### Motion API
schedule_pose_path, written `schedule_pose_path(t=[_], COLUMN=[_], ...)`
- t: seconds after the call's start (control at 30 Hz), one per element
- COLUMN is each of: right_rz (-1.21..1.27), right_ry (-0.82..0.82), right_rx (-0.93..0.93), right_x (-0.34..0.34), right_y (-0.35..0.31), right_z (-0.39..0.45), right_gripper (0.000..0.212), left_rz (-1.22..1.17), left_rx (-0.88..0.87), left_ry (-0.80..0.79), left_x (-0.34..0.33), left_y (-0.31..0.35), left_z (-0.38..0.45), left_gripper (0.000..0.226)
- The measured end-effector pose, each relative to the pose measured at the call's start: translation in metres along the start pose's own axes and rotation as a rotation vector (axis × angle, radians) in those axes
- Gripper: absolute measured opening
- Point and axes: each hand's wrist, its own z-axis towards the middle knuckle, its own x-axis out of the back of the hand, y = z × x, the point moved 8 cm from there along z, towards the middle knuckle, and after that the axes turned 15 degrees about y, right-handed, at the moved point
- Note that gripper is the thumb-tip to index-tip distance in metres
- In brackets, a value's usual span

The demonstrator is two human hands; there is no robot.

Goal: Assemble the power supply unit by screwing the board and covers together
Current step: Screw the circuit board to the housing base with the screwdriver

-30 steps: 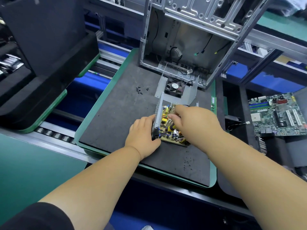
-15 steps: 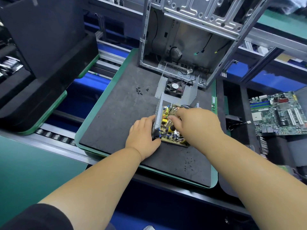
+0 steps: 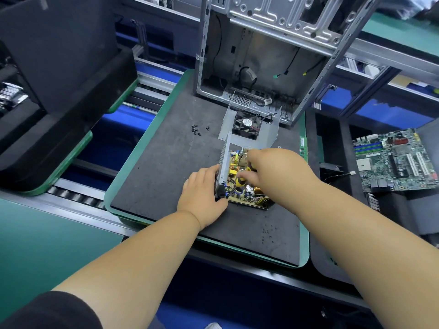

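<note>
Power supply unit at an early stage of assembly, seen from the head camera. The board, yellow-brown and crowded with coils and capacitors, lies in the open lower cover near the middle of the dark foam mat, its components fully exposed. The left hand grips the near-left corner and side wall of that cover, fingers curled round the metal edge, steadying it. The right hand reaches over the board from the right with fingers bent down among the components; whether it pinches a screw, a wire or only presses the board cannot be told, since the fingertips are hidden. Just beyond the board, touching or nearly touching its far end, stands the fan cover, a bent grey sheet carrying a black fan, not yet closed over the unit. A small cluster of loose black screws lies on the mat to the far left, well apart from the work; no screwdriver is visible. Judged from this, the board is being seated or adjusted; fastening it and fitting and screwing the covers remain to be done. Behind the mat stands an open computer chassis; a motherboard lies apart to the right
</note>
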Motion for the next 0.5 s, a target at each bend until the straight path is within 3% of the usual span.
schedule_pose_path(t=[0.1, 0.2, 0.27, 0.33, 0.5], right_rz=[-0.179, -0.169, -0.065, 0.12, 0.239], right_ry=[0.011, 0.027, 0.034, 0.031, 0.038], right_rx=[-0.054, -0.115, -0.118, -0.1, 0.073], right_x=[-0.001, -0.001, -0.001, 0.002, 0.014], right_y=[0.004, 0.005, 0.003, -0.002, -0.017], right_z=[0.001, -0.001, -0.003, -0.005, -0.008], right_gripper=[0.057, 0.066, 0.053, 0.025, 0.014], left_rz=[-0.008, -0.004, 0.0, 0.003, 0.006], left_rx=[-0.001, -0.008, -0.009, -0.007, 0.0], left_ry=[0.003, 0.005, 0.002, 0.0, -0.009], left_x=[0.0, 0.0, 0.0, 0.0, 0.0], left_y=[0.0, 0.0, 0.0, 0.0, 0.0], left_z=[0.0, -0.001, -0.001, -0.001, 0.0], left_gripper=[0.079, 0.079, 0.079, 0.079, 0.08])
